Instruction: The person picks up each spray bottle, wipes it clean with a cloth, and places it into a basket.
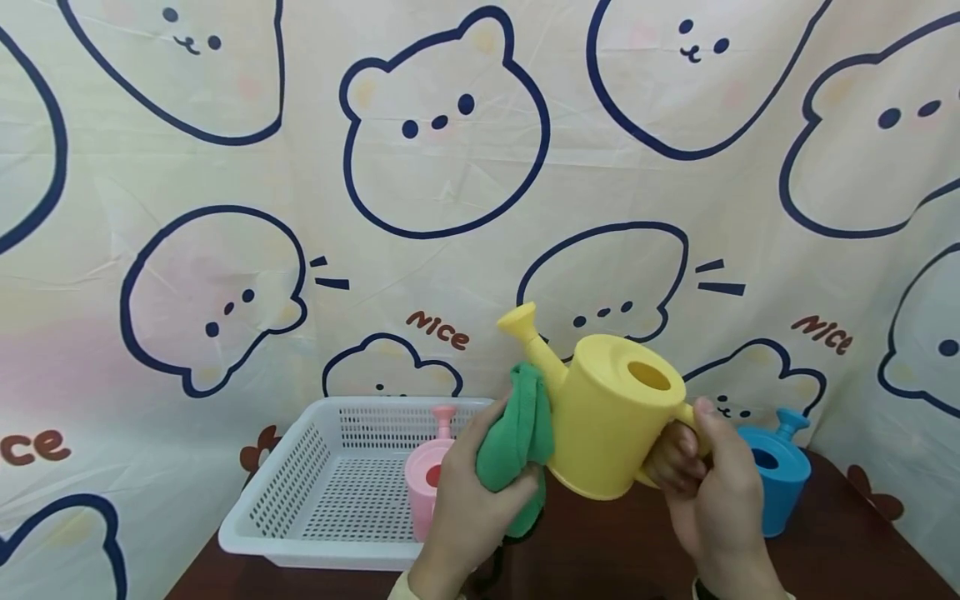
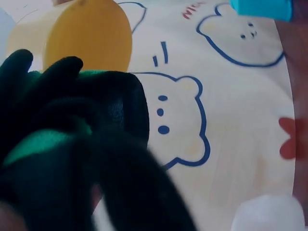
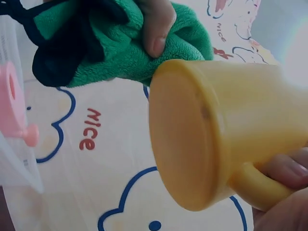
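My right hand grips the handle of a yellow watering can, raised above the table and tilted, its spout pointing up to the left. Bunched in my left hand is a green cloth with dark edging, held against the can's spout side. In the right wrist view, the can's round base faces the camera and the left thumb presses on the cloth. Dark folds of cloth cover much of the left wrist view, with the yellow can behind.
A white perforated basket stands on the dark table at the left, holding a pink watering can partly hidden by my left hand. To the right of my right hand stands a blue watering can. A printed curtain hangs behind.
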{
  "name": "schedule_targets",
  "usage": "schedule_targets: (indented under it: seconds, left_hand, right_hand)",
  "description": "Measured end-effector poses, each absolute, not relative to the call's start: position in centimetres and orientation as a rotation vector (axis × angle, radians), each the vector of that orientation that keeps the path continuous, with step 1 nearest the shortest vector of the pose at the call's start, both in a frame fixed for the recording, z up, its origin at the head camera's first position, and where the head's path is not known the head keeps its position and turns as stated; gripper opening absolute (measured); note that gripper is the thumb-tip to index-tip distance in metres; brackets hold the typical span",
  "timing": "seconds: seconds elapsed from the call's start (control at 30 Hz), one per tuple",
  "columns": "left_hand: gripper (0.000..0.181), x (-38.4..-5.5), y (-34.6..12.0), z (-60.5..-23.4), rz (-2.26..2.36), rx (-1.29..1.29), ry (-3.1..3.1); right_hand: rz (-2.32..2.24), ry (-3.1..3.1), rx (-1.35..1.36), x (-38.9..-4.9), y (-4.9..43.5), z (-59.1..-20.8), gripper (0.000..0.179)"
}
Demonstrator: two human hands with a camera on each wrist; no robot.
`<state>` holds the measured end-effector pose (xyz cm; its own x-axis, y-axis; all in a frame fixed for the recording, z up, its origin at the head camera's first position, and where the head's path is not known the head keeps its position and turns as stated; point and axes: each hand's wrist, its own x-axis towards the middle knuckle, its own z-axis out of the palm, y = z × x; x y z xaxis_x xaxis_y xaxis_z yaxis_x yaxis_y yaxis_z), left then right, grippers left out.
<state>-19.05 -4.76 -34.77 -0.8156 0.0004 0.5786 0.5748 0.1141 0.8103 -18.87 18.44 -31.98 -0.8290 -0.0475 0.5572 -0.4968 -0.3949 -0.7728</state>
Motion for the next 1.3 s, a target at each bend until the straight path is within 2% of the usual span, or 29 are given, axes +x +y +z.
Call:
schedule_targets:
  seconds: [0.13, 0.53, 0.73, 0.97, 1.3]
  left_hand:
    - [0.073, -18.9, -5.0, -34.5, -1.914, -0.523, -1.931]
    - [0.085, -18.6, -5.5, -34.1, -1.954, -0.535, -1.882]
    - [0.081, -18.4, -5.5, -34.1, -1.946, -0.615, -1.868]
    - [0.081, -18.5, -5.4, -34.2, -1.938, -0.622, -1.932]
    - [0.082, -18.8, -4.3, -34.9, -1.743, -0.683, -2.006]
  right_hand:
    - [2.396, -1.438, 0.785, -19.0, 18.3, -32.1, 0.049]
    - [2.703, -1.123, 0.977, -18.8, 17.6, -31.9, 0.053]
    - [2.904, -0.916, 0.875, -18.7, 17.3, -32.0, 0.054]
    - [3.06, -0.592, 1.008, -19.1, 17.3, -32.4, 0.055]
    - [3.14, -0.301, 0.94, -19.3, 17.5, -32.8, 0.053]
